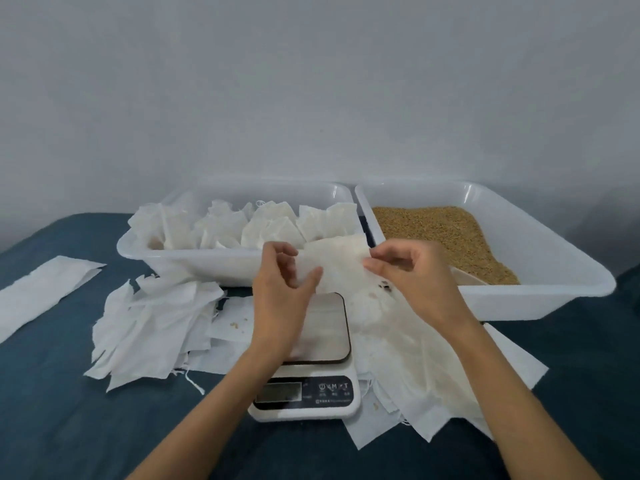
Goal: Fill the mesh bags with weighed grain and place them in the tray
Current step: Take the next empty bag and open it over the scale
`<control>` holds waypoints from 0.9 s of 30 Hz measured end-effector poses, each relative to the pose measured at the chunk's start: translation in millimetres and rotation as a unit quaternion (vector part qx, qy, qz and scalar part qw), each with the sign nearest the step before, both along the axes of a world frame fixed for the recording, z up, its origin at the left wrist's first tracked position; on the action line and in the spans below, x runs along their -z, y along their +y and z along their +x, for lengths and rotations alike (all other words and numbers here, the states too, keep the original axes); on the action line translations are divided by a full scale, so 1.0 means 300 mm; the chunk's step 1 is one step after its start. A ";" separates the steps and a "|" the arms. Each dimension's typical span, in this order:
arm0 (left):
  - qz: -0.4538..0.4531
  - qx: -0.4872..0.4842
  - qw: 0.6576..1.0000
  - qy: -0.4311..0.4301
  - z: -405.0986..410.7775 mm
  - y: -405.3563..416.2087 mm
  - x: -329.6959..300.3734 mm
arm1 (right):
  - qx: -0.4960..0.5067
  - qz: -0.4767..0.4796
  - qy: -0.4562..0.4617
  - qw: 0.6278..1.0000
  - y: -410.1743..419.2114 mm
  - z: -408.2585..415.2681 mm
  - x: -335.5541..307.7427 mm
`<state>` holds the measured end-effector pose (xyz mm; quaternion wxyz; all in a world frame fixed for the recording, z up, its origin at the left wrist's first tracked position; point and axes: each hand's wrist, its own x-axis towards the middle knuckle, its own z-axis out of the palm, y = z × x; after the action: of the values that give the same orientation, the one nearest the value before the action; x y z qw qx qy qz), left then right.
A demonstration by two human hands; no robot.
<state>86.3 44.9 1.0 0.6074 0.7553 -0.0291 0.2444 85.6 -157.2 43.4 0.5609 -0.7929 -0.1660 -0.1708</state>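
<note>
Head view: two white rectangular plastic trays stand side by side at the far edge of the desk covered in dark blue cloth [69,410]. The left white tray [138,252] holds a row of filled white mesh bags [263,226], standing upright and crowded together. The right white tray [554,258] holds a bed of loose golden-brown grain [446,233], sloping down toward its near left corner.

Both hands hold one empty white mesh bag [341,268] above a white digital kitchen scale [308,382], just in front of the gap between the trays. The bag is thin, limp, translucent fabric, roughly rectangular, with a few dark specks near its lower right. Its long axis runs roughly left to right, tilted slightly, with the upper edge toward the trays.

The left hand [280,289] pinches the bag's left edge between thumb and curled fingers. The right hand [408,271] pinches the right edge at the fingertips.

Loose piles of flat white fabric pieces [152,327] lie on both sides of the scale.
</note>
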 end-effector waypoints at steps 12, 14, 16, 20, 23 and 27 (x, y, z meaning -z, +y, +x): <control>-0.107 0.225 0.968 -0.005 -0.006 -0.010 0.011 | -0.072 -0.031 0.005 0.997 0.078 -0.013 0.031; -0.097 0.235 0.967 -0.005 -0.014 -0.013 0.008 | -0.080 -0.006 0.013 0.997 0.089 -0.023 0.030; -0.099 0.241 0.965 0.003 -0.021 -0.019 0.009 | -0.078 0.000 0.002 0.997 0.100 -0.035 0.035; -0.119 0.190 0.974 0.027 -0.012 -0.014 0.017 | 0.013 -0.149 -0.139 0.979 0.100 -0.032 0.048; -0.102 0.151 0.983 0.029 -0.009 -0.007 0.016 | 0.054 -0.218 -0.166 0.960 0.105 -0.030 0.061; -0.067 0.207 0.976 0.001 -0.034 -0.020 0.004 | 0.019 -0.124 -0.084 0.989 0.115 -0.040 0.065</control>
<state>76.0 38.9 -0.2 0.6941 0.6907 -0.1675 0.1142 73.7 -122.7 23.7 0.4390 -0.8422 -0.2169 -0.2254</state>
